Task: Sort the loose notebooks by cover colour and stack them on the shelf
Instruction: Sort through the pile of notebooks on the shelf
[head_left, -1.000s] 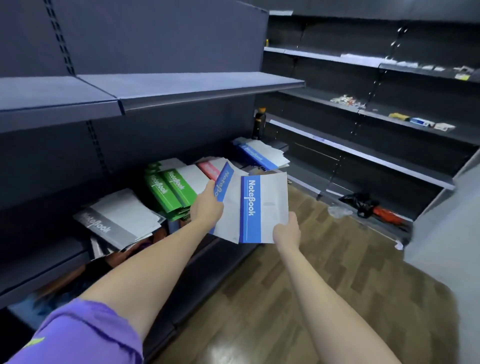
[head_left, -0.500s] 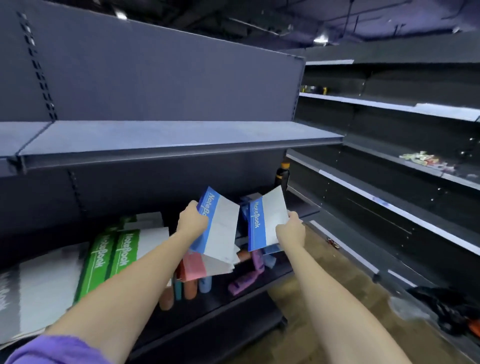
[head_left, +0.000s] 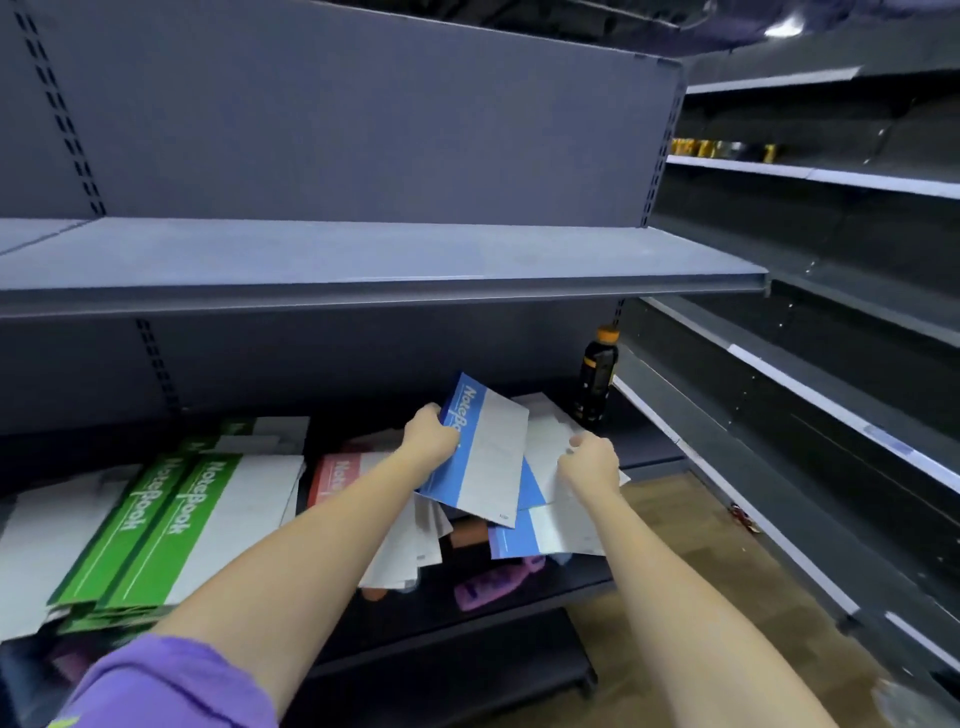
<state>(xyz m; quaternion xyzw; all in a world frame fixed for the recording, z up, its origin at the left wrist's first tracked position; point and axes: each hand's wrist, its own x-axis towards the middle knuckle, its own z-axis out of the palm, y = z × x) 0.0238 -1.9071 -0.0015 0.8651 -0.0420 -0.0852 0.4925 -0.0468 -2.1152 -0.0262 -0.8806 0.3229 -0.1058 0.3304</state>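
Two hands, two notebooks.
The left hand (head_left: 434, 439) grips a blue-striped white paper notebook (head_left: 480, 457) by its edge; the right hand (head_left: 589, 462) pinches another white notebook (head_left: 545, 441) beside it.

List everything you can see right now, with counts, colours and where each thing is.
blue notebook: one, blue spine band and white cover, tilted up, gripped by the left hand
blue notebook stack: count unclear, blue and white, lower shelf under the right hand
green notebooks: at least two on top, green and white, lower shelf at left
red notebook: one visible, red and white, lower shelf between green and blue
grey-white notebooks: count unclear, far left of lower shelf
bottle: one, dark with orange cap, upright at right end of lower shelf
purple item: one, under the blue stack, too dim to identify
upper shelf: one, grey
left hand: holds blue notebook
right hand: pinches the stack's white top cover
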